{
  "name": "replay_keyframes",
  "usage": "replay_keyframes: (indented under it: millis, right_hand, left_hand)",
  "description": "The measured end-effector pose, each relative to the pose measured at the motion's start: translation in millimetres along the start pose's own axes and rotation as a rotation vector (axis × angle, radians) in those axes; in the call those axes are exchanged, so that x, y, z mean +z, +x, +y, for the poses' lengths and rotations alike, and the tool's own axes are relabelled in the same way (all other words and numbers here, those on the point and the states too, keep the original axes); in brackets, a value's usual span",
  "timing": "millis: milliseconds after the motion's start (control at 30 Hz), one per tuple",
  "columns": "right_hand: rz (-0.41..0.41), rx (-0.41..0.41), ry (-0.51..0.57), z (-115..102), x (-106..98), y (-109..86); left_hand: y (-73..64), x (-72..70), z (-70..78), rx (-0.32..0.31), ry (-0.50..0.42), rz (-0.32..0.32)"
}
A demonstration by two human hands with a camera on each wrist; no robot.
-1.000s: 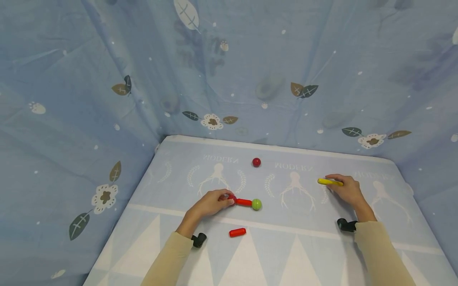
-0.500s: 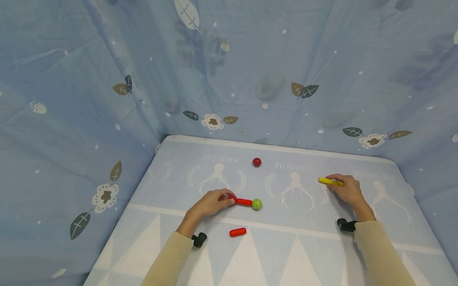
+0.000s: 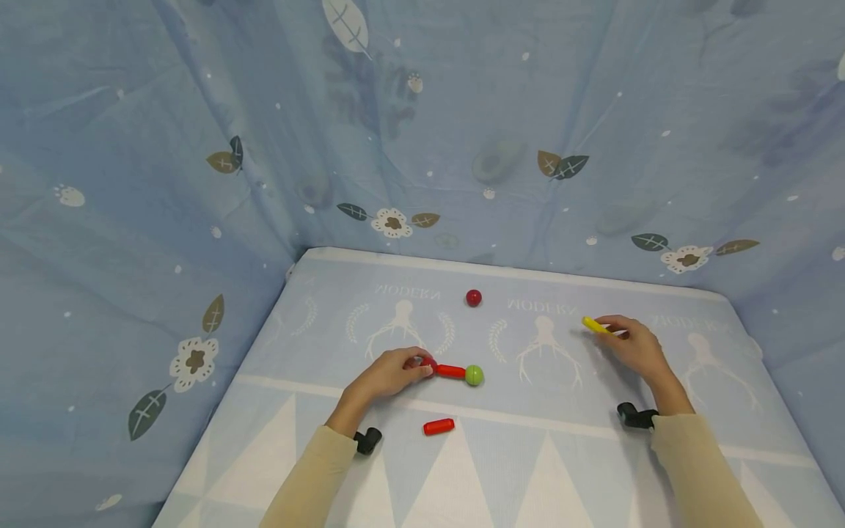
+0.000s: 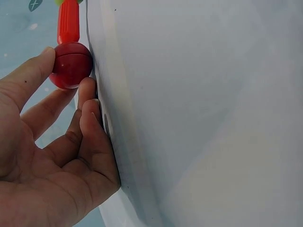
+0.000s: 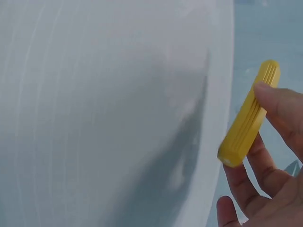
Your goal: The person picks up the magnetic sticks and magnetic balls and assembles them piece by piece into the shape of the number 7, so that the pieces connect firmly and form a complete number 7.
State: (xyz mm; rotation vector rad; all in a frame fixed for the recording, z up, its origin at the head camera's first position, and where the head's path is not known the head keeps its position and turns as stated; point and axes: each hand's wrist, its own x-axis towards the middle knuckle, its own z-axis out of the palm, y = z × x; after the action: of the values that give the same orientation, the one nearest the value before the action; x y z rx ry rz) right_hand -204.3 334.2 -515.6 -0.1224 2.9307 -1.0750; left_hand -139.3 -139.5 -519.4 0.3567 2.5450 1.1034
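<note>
My left hand (image 3: 394, 372) pinches a dark red ball (image 4: 71, 66) between thumb and fingers, low at the table. Joined to that ball is a red ridged rod (image 3: 452, 372), and a green ball (image 3: 474, 375) sits on the rod's far end, so the three form one straight piece. On the right, my right hand (image 3: 635, 346) holds a yellow ridged rod (image 5: 250, 116) between thumb and fingers, tilted and raised over the table. Its shadow falls on the cloth beneath.
A loose dark red ball (image 3: 473, 298) lies near the table's back edge. Closer to me rests a second red rod (image 3: 439, 427). Patterned blue curtains (image 3: 422, 132) rise behind and beside the table (image 3: 528, 469). Dark wrist cameras sit on both wrists.
My right hand has lifted slightly and turned the yellow rod, so its far end now points up and left. The left hand and the joined piece have stayed in place.
</note>
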Motion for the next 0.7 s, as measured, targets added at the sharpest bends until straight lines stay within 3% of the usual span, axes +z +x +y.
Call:
replay_keyframes:
  millis: [500, 700]
  right_hand:
    - [-0.083, 0.085, 0.292, -40.2, 22.9, -20.3]
    - [-0.123, 0.126, 0.461, -60.0, 39.3, -31.5]
  left_hand:
    - [0.4, -0.7, 1.8, -0.019, -0.002, -0.004]
    - [0.1, -0.2, 1.3, -0.023, -0.005, -0.008]
